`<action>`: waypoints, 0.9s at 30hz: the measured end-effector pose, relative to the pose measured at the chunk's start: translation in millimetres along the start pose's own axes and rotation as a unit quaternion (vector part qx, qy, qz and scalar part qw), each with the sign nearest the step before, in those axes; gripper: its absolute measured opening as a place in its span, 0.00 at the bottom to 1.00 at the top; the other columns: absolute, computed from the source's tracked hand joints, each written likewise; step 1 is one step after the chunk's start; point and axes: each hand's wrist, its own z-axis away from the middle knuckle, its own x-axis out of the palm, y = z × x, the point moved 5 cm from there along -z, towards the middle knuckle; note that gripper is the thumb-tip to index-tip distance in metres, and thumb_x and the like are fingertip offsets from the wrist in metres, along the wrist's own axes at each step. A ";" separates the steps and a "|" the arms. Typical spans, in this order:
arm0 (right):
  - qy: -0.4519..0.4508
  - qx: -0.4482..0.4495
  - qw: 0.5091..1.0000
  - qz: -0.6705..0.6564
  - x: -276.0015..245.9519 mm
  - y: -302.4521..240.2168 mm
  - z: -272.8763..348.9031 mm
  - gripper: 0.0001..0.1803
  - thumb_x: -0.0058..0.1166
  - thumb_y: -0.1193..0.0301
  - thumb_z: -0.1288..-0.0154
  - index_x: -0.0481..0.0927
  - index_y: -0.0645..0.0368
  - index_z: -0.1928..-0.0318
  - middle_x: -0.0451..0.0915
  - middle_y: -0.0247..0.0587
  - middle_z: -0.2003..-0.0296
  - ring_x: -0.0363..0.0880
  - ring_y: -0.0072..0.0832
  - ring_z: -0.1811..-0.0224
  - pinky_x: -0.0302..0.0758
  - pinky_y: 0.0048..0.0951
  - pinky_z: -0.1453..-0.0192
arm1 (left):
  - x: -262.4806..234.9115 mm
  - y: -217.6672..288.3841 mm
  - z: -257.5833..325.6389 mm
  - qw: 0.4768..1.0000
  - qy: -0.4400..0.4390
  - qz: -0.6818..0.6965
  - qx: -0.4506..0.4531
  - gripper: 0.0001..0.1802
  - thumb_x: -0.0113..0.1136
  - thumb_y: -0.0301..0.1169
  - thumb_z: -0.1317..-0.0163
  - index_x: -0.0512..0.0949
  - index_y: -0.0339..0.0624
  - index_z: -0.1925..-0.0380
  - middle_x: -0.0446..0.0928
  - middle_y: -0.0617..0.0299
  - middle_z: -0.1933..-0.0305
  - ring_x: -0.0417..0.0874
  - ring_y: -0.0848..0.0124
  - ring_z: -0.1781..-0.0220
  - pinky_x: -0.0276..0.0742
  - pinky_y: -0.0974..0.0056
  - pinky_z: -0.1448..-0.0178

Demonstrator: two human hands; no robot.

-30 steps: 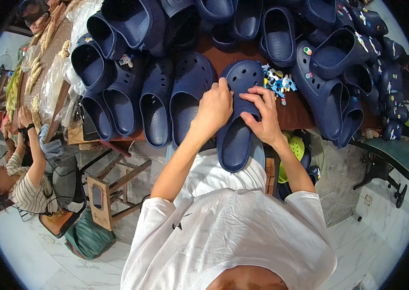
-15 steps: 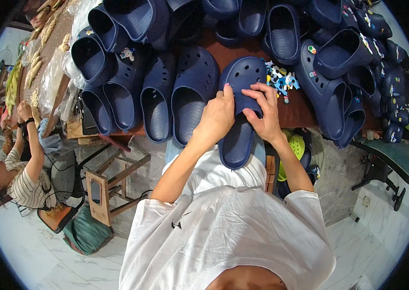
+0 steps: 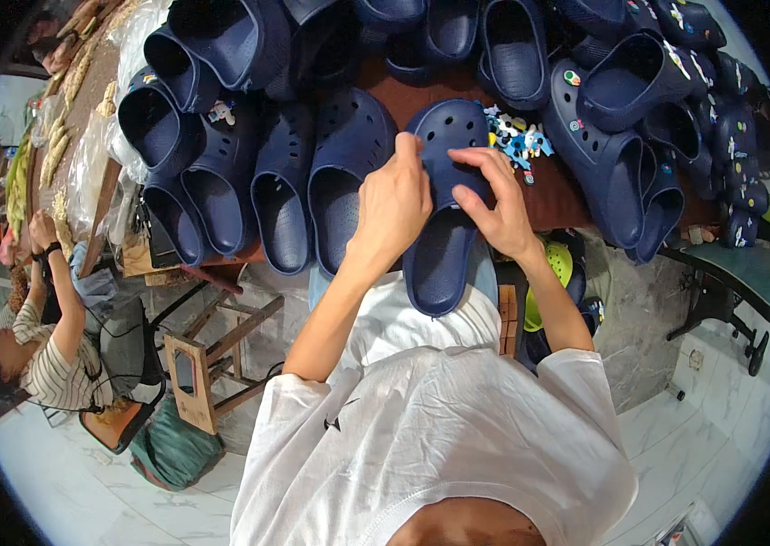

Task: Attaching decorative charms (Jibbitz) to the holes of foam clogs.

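A navy clog with round holes (image 3: 439, 264) lies in front of me, its toe on the table and its heel toward my lap. My left hand (image 3: 394, 205) is closed at the left side of its toe part; its fingertips are bent inward, and what they pinch is hidden. On the right side of the same clog is my right hand (image 3: 498, 205), with thumb and fingers apart over the upper. Small colourful shoe charms (image 3: 518, 138) lie in a pile just right of the toe.
Navy clogs stand to the left (image 3: 280, 214) and at the back (image 3: 512, 59). More clogs, some with charms, are piled right (image 3: 621, 173). Below the table edge are a wooden stool (image 3: 189, 378) and a lime-green clog (image 3: 556, 278). Another person (image 3: 62, 337) sits at far left.
My left fingertips have shifted slightly up and left on the clog, and a small pink bit seen at them earlier is now hidden. The view has shifted a little.
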 end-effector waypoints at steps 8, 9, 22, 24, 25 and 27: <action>0.033 0.124 0.969 -0.212 0.1 25.8 -8.6 0.17 0.62 0.76 0.36 0.78 0.62 0.46 0.81 0.34 0.59 0.79 0.19 0.59 0.75 0.23 0.52 | 10.7 5.9 -19.2 0.975 -0.065 0.207 -0.039 0.17 0.57 0.29 0.31 0.68 0.37 0.46 0.82 0.48 0.69 0.85 0.57 0.70 0.78 0.59 0.64; 0.071 0.150 0.962 -0.217 -3.8 35.7 -5.8 0.16 0.62 0.76 0.36 0.79 0.62 0.48 0.81 0.34 0.60 0.78 0.19 0.61 0.75 0.22 0.54 | 6.2 4.4 -17.2 0.983 -0.049 0.175 -0.016 0.15 0.57 0.28 0.32 0.70 0.35 0.48 0.81 0.45 0.68 0.84 0.51 0.67 0.77 0.55 0.62; 0.042 0.082 0.991 0.099 -26.2 37.1 -11.7 0.12 0.59 0.72 0.36 0.80 0.59 0.52 0.80 0.45 0.58 0.80 0.42 0.55 0.74 0.38 0.49 | 11.4 -18.5 24.6 0.999 -0.028 0.001 0.019 0.19 0.54 0.16 0.40 0.77 0.37 0.48 0.77 0.45 0.59 0.81 0.46 0.58 0.77 0.50 0.54; -0.043 0.154 0.987 -0.029 -15.4 17.6 -17.9 0.09 0.58 0.71 0.35 0.83 0.58 0.56 0.79 0.43 0.58 0.78 0.42 0.51 0.72 0.38 0.46 | 12.3 -18.9 23.6 0.999 -0.031 -0.010 0.017 0.19 0.54 0.16 0.40 0.77 0.37 0.48 0.77 0.46 0.60 0.81 0.46 0.58 0.77 0.50 0.54; -0.055 0.091 0.994 0.021 -10.5 11.8 -19.7 0.08 0.58 0.71 0.35 0.83 0.58 0.56 0.79 0.42 0.59 0.77 0.41 0.51 0.72 0.38 0.45 | 12.9 -19.3 22.9 0.999 -0.034 -0.022 0.016 0.19 0.54 0.16 0.40 0.78 0.38 0.48 0.77 0.47 0.60 0.81 0.46 0.58 0.78 0.50 0.54; -0.067 0.026 0.995 0.071 -4.4 6.0 -21.1 0.08 0.57 0.71 0.34 0.83 0.57 0.56 0.79 0.41 0.60 0.76 0.40 0.50 0.71 0.38 0.45 | 12.2 -17.3 20.5 0.999 -0.033 -0.030 0.030 0.19 0.54 0.17 0.41 0.78 0.38 0.48 0.77 0.47 0.60 0.81 0.46 0.59 0.78 0.50 0.54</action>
